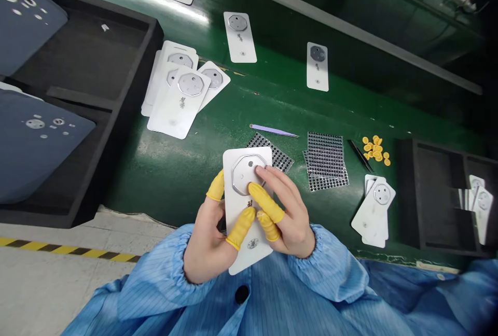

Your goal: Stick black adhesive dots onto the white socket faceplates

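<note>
White phone back panel held at front of bench, pinched between thumb and fingers of left hand. Camera plate touched by right hand; whether anything is pinched there cannot be told. Left black tray: blue-grey cutout sheets, white scrap contained. Right black tray: white panels contained.

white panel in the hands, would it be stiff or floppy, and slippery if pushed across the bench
The white panel is probably stiff: it looks flat between the left hand and right hand. Its smooth face suggests it might slip, and its flat shape should make it slide, not roll.
</note>
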`<state>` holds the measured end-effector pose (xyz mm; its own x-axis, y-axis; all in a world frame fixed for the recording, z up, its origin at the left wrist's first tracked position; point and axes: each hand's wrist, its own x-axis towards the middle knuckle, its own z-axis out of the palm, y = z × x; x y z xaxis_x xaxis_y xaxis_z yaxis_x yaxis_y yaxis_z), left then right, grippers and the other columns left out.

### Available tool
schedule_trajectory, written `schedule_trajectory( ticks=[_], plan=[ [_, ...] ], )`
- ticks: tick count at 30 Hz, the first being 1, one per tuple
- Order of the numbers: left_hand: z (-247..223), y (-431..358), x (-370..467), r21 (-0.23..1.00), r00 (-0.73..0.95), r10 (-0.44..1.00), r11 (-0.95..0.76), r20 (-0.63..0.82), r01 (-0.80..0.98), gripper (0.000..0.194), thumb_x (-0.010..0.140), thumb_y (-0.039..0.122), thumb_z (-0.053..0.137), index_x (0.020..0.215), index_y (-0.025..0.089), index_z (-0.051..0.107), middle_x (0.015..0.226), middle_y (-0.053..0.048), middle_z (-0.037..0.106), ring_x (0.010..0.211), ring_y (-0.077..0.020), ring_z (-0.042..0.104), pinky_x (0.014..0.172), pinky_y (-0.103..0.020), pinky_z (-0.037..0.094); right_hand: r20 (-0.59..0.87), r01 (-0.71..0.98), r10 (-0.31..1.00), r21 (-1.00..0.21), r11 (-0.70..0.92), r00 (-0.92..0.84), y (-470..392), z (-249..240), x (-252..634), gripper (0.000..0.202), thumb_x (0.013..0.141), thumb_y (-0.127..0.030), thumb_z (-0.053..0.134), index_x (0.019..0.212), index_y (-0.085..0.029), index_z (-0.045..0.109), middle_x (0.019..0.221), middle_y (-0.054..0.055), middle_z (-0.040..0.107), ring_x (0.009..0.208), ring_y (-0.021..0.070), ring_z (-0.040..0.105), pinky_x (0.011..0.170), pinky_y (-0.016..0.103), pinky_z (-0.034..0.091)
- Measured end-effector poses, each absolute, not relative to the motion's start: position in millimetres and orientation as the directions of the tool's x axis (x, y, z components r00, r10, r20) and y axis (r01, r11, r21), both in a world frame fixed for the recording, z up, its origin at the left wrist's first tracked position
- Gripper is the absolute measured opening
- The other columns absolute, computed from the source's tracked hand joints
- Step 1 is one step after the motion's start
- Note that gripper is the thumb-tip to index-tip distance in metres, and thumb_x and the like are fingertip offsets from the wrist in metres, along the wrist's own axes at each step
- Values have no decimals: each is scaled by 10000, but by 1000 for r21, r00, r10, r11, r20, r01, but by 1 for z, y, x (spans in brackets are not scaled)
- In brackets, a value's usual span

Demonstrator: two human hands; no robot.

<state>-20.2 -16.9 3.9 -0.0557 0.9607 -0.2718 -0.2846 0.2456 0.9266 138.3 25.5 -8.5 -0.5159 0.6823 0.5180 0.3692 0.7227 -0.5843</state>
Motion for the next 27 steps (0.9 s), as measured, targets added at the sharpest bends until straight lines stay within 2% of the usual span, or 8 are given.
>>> schedule_trajectory(
  ticks=[7, 10, 13, 17, 20, 22, 25, 27],
  plan=[
    [-3, -15, -23, 902, -14, 939, 326, -343, -283, 920, 670, 184, 795, 1463, 263, 335, 1102, -110, 719, 903, -311, 714, 668, -331, 621, 428, 353, 733, -674, 648, -528, 25, -12, 141, 528, 898, -155, 432, 1421, -211, 388, 1545, 102, 293, 1401, 323, 331, 1080, 623, 394],
    [-3, -8, -21, 830, 25, 912, 384, -410, -404, 791, 715, 252, 764, 1413, 287, 394, 1120, -103, 711, 839, -280, 726, 614, -314, 617, 416, 308, 813, -775, 552, -408, 24, -17, 141, 437, 944, -220, 402, 1374, -269, 461, 1497, 62, 391, 1376, 298, 386, 1102, 595, 383],
    [-4, 2, -19, 780, 49, 906, 389, -420, -491, 594, 741, 297, 742, 1286, 257, 511, 1142, -95, 702, 830, -260, 728, 635, -312, 614, 367, 251, 888, -865, 435, -277, 23, -20, 138, 423, 945, -201, 437, 1355, -293, 484, 1481, 53, 416, 1350, 267, 433, 1086, 511, 439],
    [-13, 12, -23, 826, -117, 892, 347, -438, -444, 464, 726, 308, 763, 1136, 189, 578, 1025, -84, 735, 779, -228, 726, 651, -291, 601, 321, 197, 896, -900, 390, -308, 27, -29, 134, 451, 925, -144, 481, 1352, -285, 483, 1455, 71, 449, 1326, 238, 467, 1066, 458, 468],
    [-22, 14, -37, 890, -343, 841, 304, -418, -339, 473, 654, 307, 817, 1050, 163, 605, 925, -67, 748, 732, -218, 718, 636, -275, 590, 325, 351, 905, -842, 409, -276, 36, -46, 138, 466, 925, -161, 498, 1379, -254, 446, 1466, 102, 431, 1359, 233, 424, 1106, 491, 411],
    [-28, 13, -49, 920, -456, 802, 293, -385, -261, 472, 615, 309, 838, 1008, 162, 622, 874, -50, 747, 696, -208, 710, 616, -265, 581, 352, 498, 884, -732, 465, -308, 44, -63, 143, 472, 898, -191, 569, 1358, -214, 469, 1472, 140, 416, 1390, 257, 371, 1121, 522, 378],
    [-37, 14, -64, 941, -533, 777, 304, -334, -146, 472, 606, 333, 838, 998, 168, 634, 871, -46, 744, 711, -214, 711, 631, -267, 577, 399, 589, 840, -599, 543, -369, 53, -89, 146, 360, 884, -156, 588, 1244, -163, 569, 1396, 183, 500, 1367, 264, 406, 1088, 518, 423],
    [-42, 16, -70, 948, -533, 789, 306, -307, -93, 506, 626, 363, 824, 1046, 163, 625, 928, -68, 741, 777, -234, 718, 671, -281, 583, 417, 581, 826, -588, 563, -379, 56, -98, 147, 305, 891, -101, 552, 1189, -139, 602, 1331, 192, 560, 1322, 249, 467, 1066, 489, 459]
  ],
)
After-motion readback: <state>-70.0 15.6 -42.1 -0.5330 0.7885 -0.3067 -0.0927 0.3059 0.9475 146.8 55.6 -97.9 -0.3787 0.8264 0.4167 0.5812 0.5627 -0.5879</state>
